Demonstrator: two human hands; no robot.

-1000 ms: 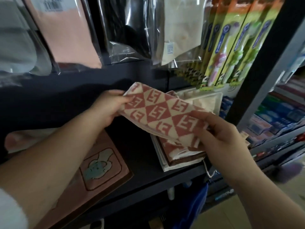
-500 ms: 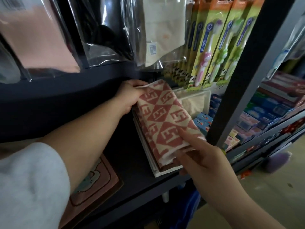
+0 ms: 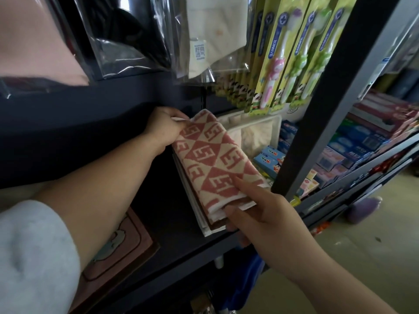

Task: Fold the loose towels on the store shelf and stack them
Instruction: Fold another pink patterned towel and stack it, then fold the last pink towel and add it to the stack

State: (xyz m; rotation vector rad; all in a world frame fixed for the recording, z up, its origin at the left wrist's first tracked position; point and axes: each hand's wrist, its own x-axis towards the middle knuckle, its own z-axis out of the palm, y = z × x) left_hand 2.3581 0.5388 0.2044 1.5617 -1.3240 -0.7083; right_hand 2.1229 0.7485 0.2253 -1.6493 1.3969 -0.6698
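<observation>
dark store shelf (image 3: 163, 214): folded red-and-cream towel (image 3: 210, 159) lies on the stack (image 3: 205, 225). left hand (image 3: 163, 128) fingers pinch its far corner, right hand (image 3: 260, 214) fingers pinch the near edge. risk: uneven release drags the fold open and skews the stack.

left hand (image 3: 163, 130): fingertips hidden behind the towel's (image 3: 213, 155) far end | right hand (image 3: 267, 214): lower fingers out of sight under the near edge | stack (image 3: 201, 214): only side edges show beneath the towel | mat (image 3: 127, 245): partly covered by the forearm | toothbrush packs (image 3: 278, 53): tops cut off | boxes (image 3: 362, 141): blurred, print unreadable
</observation>
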